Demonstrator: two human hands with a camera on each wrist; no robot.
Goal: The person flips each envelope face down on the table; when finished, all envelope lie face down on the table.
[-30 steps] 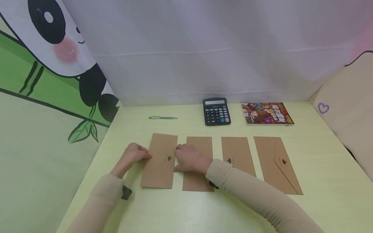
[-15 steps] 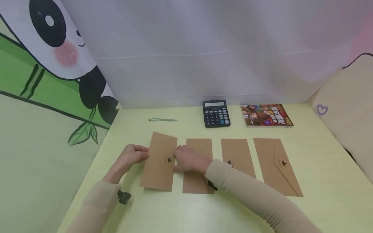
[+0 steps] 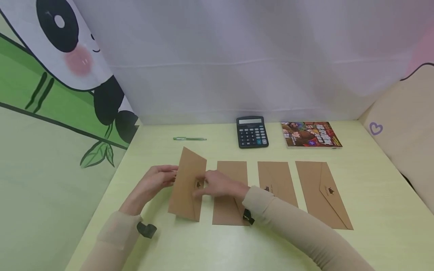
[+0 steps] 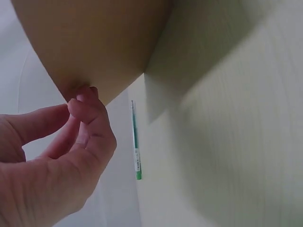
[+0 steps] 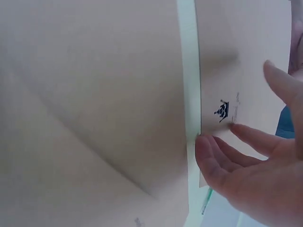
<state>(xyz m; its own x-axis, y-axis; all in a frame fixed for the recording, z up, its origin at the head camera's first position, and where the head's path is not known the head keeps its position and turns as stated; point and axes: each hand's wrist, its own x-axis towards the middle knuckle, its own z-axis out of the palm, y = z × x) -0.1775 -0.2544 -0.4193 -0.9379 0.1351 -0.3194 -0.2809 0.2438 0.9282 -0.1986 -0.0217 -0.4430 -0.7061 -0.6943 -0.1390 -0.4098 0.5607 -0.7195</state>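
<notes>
Your envelopes (image 3: 185,180) are smooth, matt kraft paper. Your counter (image 3: 383,199) has a faint wood-like grain under a smooth finish with a soft sheen. Your calculator (image 3: 252,132) has a body that looks like plastic; your pen (image 4: 136,139), part-translucent plastic; your book (image 3: 311,134), a smooth paper cover. The backdrop (image 3: 210,82) you face is lightly creased, matt cloth, and your sleeves (image 3: 295,226) are soft, matt fabric.

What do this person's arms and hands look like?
The left sleeve and right sleeve are long, plain beige, with broad cuffs; the right one bunches in folds along the forearm. The left hand and right hand wear no gloves. A small dark device shows by the left cuff and another by the right; their details are too small to tell.
</notes>
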